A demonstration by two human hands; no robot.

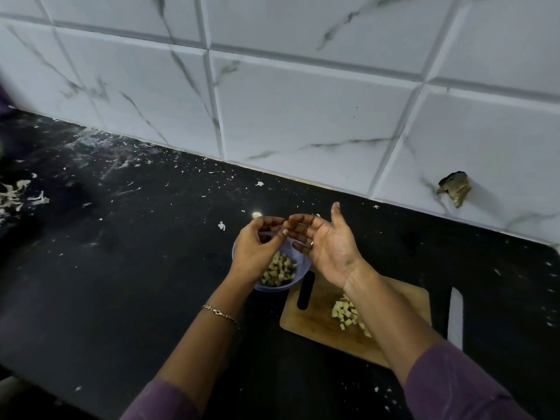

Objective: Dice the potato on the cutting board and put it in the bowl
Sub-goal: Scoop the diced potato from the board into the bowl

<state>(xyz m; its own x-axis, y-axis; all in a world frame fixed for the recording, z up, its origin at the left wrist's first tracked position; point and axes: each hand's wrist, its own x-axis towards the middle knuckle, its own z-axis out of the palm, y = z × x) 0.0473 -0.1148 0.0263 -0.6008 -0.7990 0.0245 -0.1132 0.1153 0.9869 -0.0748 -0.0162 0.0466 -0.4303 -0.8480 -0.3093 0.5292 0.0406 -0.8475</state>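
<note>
1. Centrally, just below mid-frame, the right hand (330,247) lies palm up, fingers relaxed, over the bowl (272,289).
2. The left hand (257,253) curls its fingertips against the right's fingers (whether it pinches anything, I cannot tell).
3. The bowl holds diced potato (278,269); more dice (348,315) lie on the cutting board (318,327), lower right.

- Board (318,322): pale wood, matt, visible grain.
- Bowl (272,287): thin translucent plastic, smooth.
- Potato dice (345,313): moist-looking cut faces.
- Counter (136,268): black stone-like slab, dull sheen, smeared and flecked.
- Tiles (303,110): glossy, marble-veined, bevelled; 1 chipped.
- Blade (455,316): pale, smooth, matt.
- Bracelet (219,313): fine metal chain, shiny.
- Sleeves (454,383): soft matt cloth.
</note>
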